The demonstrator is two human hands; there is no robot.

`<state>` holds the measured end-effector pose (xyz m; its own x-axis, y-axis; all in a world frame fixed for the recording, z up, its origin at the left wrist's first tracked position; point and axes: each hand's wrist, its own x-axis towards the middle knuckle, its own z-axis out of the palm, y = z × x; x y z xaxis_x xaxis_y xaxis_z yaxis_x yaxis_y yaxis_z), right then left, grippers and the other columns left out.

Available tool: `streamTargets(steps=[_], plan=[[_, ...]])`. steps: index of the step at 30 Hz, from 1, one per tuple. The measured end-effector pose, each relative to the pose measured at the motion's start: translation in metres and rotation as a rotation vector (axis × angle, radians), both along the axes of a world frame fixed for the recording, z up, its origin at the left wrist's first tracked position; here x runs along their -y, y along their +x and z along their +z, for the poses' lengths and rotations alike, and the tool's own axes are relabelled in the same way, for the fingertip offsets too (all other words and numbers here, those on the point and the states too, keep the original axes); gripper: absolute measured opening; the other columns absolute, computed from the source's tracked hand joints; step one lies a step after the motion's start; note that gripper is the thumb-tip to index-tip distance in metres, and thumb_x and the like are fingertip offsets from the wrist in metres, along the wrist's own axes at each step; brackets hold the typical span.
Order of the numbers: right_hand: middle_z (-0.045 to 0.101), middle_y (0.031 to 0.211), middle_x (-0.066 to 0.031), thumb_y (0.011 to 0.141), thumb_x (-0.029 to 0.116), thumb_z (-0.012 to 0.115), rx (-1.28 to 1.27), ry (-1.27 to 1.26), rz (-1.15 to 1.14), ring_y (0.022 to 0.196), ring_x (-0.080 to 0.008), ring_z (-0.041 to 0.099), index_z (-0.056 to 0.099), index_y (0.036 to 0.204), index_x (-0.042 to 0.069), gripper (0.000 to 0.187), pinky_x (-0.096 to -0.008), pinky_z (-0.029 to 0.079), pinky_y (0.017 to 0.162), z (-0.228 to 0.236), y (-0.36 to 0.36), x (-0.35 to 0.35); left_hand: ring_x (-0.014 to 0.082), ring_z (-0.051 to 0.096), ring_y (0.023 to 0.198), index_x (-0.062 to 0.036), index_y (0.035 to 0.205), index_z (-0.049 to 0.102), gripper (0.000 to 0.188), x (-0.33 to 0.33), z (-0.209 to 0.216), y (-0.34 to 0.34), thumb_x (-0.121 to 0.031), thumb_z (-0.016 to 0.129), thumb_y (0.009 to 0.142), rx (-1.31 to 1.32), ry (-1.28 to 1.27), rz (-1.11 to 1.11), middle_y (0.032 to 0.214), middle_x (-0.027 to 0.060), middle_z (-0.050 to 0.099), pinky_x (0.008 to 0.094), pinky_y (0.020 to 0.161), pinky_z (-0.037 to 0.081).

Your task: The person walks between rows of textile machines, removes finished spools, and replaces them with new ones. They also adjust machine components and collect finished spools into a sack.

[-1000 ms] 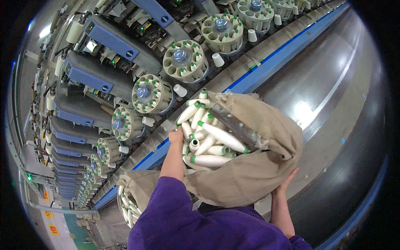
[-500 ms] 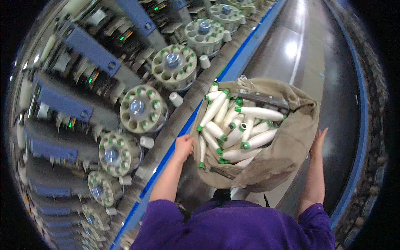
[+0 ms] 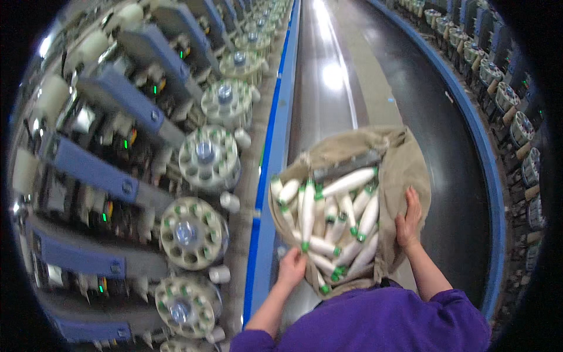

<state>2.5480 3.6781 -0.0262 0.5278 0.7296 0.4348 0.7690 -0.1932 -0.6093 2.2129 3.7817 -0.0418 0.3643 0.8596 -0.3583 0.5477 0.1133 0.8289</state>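
A tan cloth bag point(image 3: 404, 164) hangs open in front of me, filled with several white yarn bobbins point(image 3: 328, 217) that have green ends. My left hand point(image 3: 291, 267) grips the bag's near left rim. My right hand point(image 3: 409, 220) holds the bag's right edge with the fingers spread over the cloth. My purple sleeves point(image 3: 381, 320) fill the lower edge of the view.
A long textile machine runs down the left, with round bobbin magazines point(image 3: 209, 158) point(image 3: 186, 233) and blue-grey units point(image 3: 111, 94). A blue rail point(image 3: 267, 176) edges it. A shiny dark aisle floor point(image 3: 352, 76) leads ahead. A second machine row point(image 3: 510, 88) curves along the right.
The view has swung from facing the machine to looking along the aisle. The bag now sits in the middle, with the right hand moved up onto its right edge.
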Motion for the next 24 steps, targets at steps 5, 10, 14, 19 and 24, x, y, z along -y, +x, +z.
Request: streamTargets(steps=[5,10,14,19,24], plan=[[0.03,0.144,-0.0173,0.089,0.058,0.034,-0.042,-0.067,-0.02,0.133,-0.0367,0.025,0.031,0.139,0.006,0.072,-0.055,0.009,0.108,0.003,0.068,-0.106,0.0079,0.054,0.063,-0.0042,0.094,0.057,0.013,-0.095,-0.015,0.064,-0.01,0.059,0.083,0.233,-0.197,0.066,0.076,0.0043,0.059,0.0249,0.057,0.044],[0.03,0.144,-0.0159,0.088,0.059,0.034,-0.07,-0.068,-0.051,0.134,-0.0345,0.025,0.031,0.139,0.007,0.074,-0.0562,0.007,0.108,-0.002,0.154,-0.227,0.0092,0.051,0.045,-0.0038,0.091,0.053,0.01,-0.221,-0.017,0.157,-0.01,0.059,0.085,0.134,-0.166,0.036,0.065,0.0033,0.057,0.0255,0.041,0.04],[0.032,0.142,-0.0164,0.084,0.042,0.041,-0.219,0.003,-0.035,0.133,-0.0342,0.027,0.032,0.138,0.006,0.066,-0.0543,0.008,0.109,-0.011,0.231,-0.346,0.01,0.051,0.046,-0.0039,0.091,0.051,0.013,-0.339,-0.026,0.232,-0.01,0.06,0.084,0.214,-0.207,0.1,0.065,0.0037,0.055,0.0256,0.042,0.041],[0.031,0.143,-0.0183,0.079,0.012,0.044,-0.462,0.12,-0.041,0.131,-0.0346,0.029,0.032,0.138,0.004,0.061,-0.0454,0.014,0.111,-0.018,0.29,-0.421,0.0109,0.052,0.048,-0.0033,0.089,0.049,0.012,-0.454,-0.028,0.307,-0.012,0.057,0.085,0.284,-0.236,0.078,0.068,0.0055,0.055,0.0272,0.042,0.041],[0.027,0.145,-0.0193,0.084,0.02,0.045,-0.197,-0.087,-0.108,0.135,-0.0351,0.023,0.028,0.141,0.005,0.062,-0.0451,0.013,0.11,-0.009,0.37,-0.53,0.0107,0.053,0.047,-0.0029,0.093,0.051,0.012,-0.595,-0.019,0.413,-0.01,0.058,0.086,0.224,-0.172,0.056,0.067,0.0054,0.057,0.0258,0.041,0.043]])
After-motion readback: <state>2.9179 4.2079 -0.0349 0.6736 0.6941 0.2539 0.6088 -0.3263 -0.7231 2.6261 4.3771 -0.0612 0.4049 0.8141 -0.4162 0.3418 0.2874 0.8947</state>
